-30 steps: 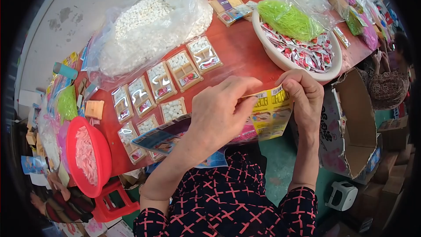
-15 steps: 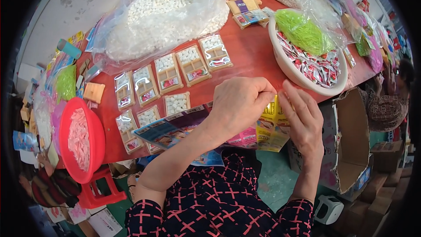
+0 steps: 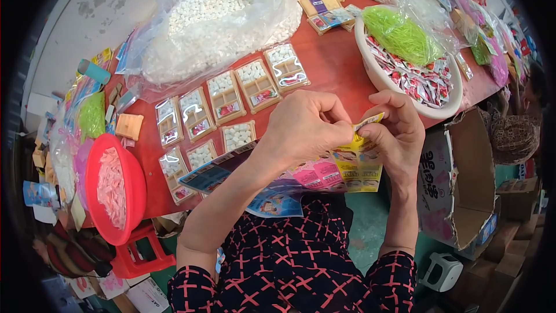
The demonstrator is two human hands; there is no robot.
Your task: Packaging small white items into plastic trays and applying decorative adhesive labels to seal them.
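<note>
The left hand (image 3: 306,126) pinches a thin, multicoloured printed paper sheet (image 3: 315,175); the right hand (image 3: 401,134), spread moments ago, now pinches its yellow end, likely steadying it. Beyond, tan compartmented trays (image 3: 253,87) line the red bench (image 3: 334,65).

At the back of a red table (image 3: 327,61), a clear plastic bag (image 3: 149,52) heaped with white pieces (image 3: 208,8); to its right, a pale basin (image 3: 376,79) of sachets (image 3: 427,88) beneath bright green shreds (image 3: 399,35). At left, a red basin (image 3: 138,191) of pink strips (image 3: 111,185) near a red stool (image 3: 157,250). At right, an open cardboard box (image 3: 478,179) near a white stool (image 3: 443,272).
</note>
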